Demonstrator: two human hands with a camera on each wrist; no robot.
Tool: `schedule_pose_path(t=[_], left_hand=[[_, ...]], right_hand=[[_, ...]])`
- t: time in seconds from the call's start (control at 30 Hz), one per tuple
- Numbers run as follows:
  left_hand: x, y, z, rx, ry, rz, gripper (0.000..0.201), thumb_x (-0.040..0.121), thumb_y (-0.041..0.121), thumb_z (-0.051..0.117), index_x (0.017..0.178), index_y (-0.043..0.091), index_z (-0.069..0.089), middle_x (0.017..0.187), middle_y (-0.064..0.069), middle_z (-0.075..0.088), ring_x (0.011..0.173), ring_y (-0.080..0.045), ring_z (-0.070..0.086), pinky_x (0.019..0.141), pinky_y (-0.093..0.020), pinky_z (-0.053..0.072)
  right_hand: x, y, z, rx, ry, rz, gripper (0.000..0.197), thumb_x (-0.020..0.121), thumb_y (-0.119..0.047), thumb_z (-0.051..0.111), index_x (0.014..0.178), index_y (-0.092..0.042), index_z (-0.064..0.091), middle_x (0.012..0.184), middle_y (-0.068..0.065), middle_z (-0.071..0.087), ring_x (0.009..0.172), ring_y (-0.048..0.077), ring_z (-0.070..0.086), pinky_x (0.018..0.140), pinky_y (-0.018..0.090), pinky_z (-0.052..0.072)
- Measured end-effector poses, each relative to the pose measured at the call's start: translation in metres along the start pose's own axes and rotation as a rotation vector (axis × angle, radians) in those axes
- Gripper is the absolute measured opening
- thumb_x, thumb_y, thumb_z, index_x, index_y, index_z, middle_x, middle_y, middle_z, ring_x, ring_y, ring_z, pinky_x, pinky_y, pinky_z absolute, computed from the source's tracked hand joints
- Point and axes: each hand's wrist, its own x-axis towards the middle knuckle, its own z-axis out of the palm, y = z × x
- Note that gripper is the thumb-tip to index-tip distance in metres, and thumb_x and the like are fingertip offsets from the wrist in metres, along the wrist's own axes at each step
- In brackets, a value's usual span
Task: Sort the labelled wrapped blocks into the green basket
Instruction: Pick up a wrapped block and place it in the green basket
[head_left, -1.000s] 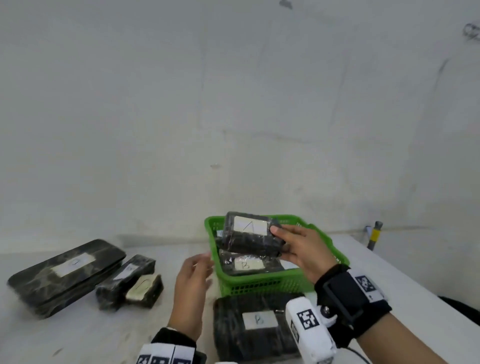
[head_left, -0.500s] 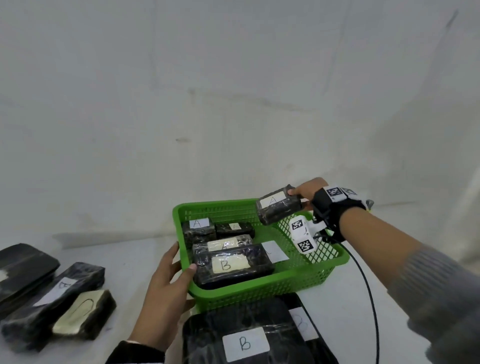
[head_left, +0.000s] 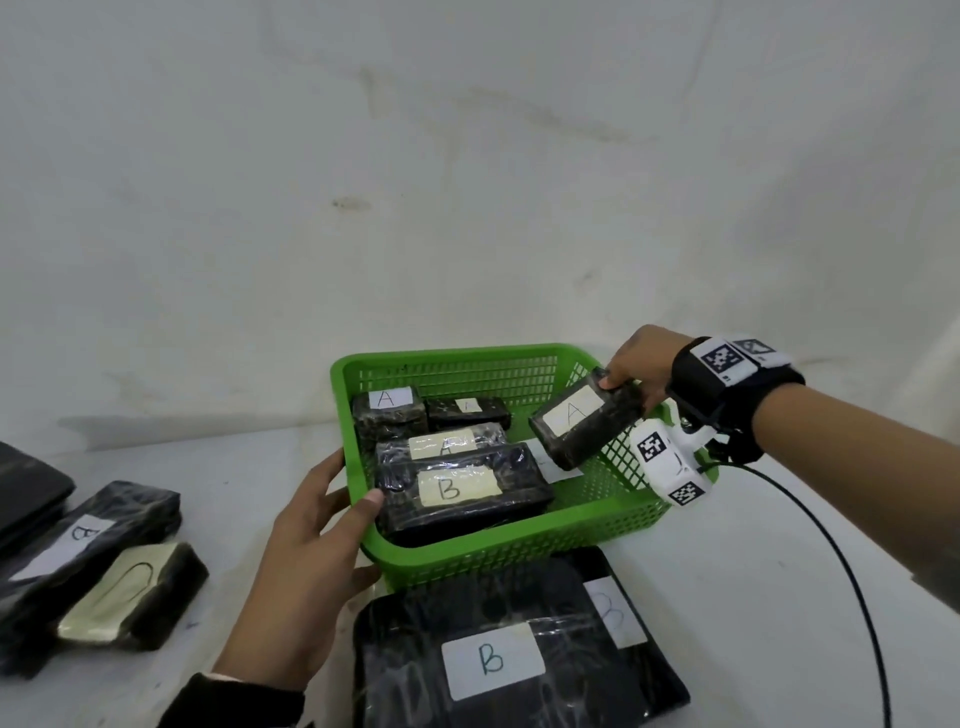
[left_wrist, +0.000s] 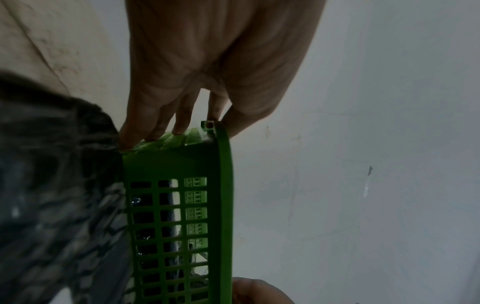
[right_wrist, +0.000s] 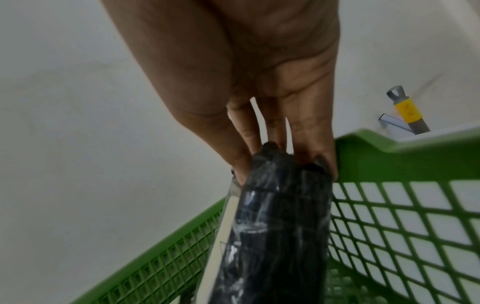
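Observation:
A green basket (head_left: 519, 551) stands on the white table and holds several black wrapped blocks, most labelled A and one, at the front, labelled B (head_left: 457, 488). My right hand (head_left: 636, 366) pinches the far end of a black block labelled A (head_left: 584, 423) and holds it tilted, its low end down inside the basket's right half. In the right wrist view the fingertips (right_wrist: 241, 164) clamp that block (right_wrist: 275, 226) beside the basket wall (right_wrist: 389, 164). My left hand (head_left: 311, 540) grips the basket's near left corner, thumb over the rim; in the left wrist view its fingers (left_wrist: 179, 123) lie on the basket's side (left_wrist: 179, 205).
A large flat block labelled B (head_left: 498, 660) lies in front of the basket on another. At the left lie a block labelled B (head_left: 78, 540), a pale-faced one (head_left: 130, 592) and a dark flat one (head_left: 26, 488). A cable (head_left: 831, 545) trails from my right wrist.
My right hand has lowered the A block from above the basket's far right rim down into its right half. My left hand went from hovering beside the basket to gripping its corner.

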Motion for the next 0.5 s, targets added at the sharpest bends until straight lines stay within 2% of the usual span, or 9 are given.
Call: schedule_pose_path(t=[0.07,0.13,0.17,0.23,0.3,0.37,0.5], left_hand=[[0.0,0.0,0.0,-0.007,-0.004,0.002,0.038,0.098,0.006,0.052,0.128,0.028,0.058,0.113,-0.012,0.068,0.092,-0.03,0.067,0.087,-0.056,0.053],[0.0,0.002,0.0,-0.011,-0.01,0.002,0.038,0.098,0.005,0.051,0.129,0.027,0.057,0.113,-0.013,0.068,0.091,-0.03,0.066,0.084,-0.053,0.053],[-0.001,0.002,0.0,-0.011,-0.013,0.003,0.038,0.098,0.005,0.051,0.13,0.026,0.057,0.112,-0.013,0.068,0.09,-0.029,0.066,0.083,-0.052,0.054],[0.0,0.001,0.0,-0.005,-0.014,0.004,0.038,0.098,0.005,0.051,0.13,0.026,0.057,0.113,-0.014,0.067,0.089,-0.029,0.066,0.081,-0.051,0.054],[0.0,0.0,-0.001,-0.003,-0.013,0.005,0.038,0.098,0.006,0.052,0.13,0.026,0.057,0.114,-0.015,0.067,0.091,-0.03,0.066,0.082,-0.052,0.054],[0.001,-0.001,-0.002,-0.005,-0.012,0.003,0.038,0.098,0.006,0.052,0.13,0.026,0.057,0.115,-0.015,0.067,0.094,-0.031,0.065,0.084,-0.054,0.053],[0.001,-0.002,-0.003,-0.007,-0.011,0.001,0.037,0.098,0.007,0.053,0.129,0.026,0.058,0.116,-0.015,0.066,0.096,-0.032,0.065,0.088,-0.058,0.051]], right_hand=[[-0.008,0.002,0.002,-0.005,-0.034,0.001,0.032,0.085,-0.016,0.075,0.105,0.008,0.067,0.101,0.027,0.07,0.085,0.042,0.071,0.082,0.053,0.057],[-0.012,0.005,0.007,-0.036,-0.072,-0.005,0.032,0.086,-0.016,0.074,0.109,0.006,0.066,0.108,0.024,0.07,0.079,0.038,0.071,0.079,0.049,0.059],[-0.014,0.007,0.01,-0.048,-0.081,-0.011,0.032,0.087,-0.016,0.073,0.109,0.006,0.066,0.108,0.023,0.07,0.074,0.035,0.07,0.078,0.046,0.059],[-0.016,0.01,0.012,-0.026,-0.077,-0.01,0.032,0.086,-0.015,0.074,0.108,0.007,0.067,0.101,0.022,0.071,0.072,0.033,0.065,0.083,0.047,0.058],[-0.015,0.014,0.012,0.002,-0.072,0.007,0.032,0.085,-0.015,0.075,0.107,0.006,0.068,0.096,0.021,0.071,0.073,0.03,0.063,0.088,0.047,0.057],[-0.015,0.017,0.01,0.013,-0.09,0.023,0.029,0.085,-0.015,0.075,0.106,0.005,0.069,0.099,0.019,0.072,0.076,0.029,0.066,0.089,0.045,0.057],[-0.014,0.02,0.009,0.007,-0.168,0.036,0.011,0.088,-0.011,0.07,0.093,-0.001,0.07,0.099,0.015,0.073,0.086,0.025,0.073,0.086,0.037,0.059]])
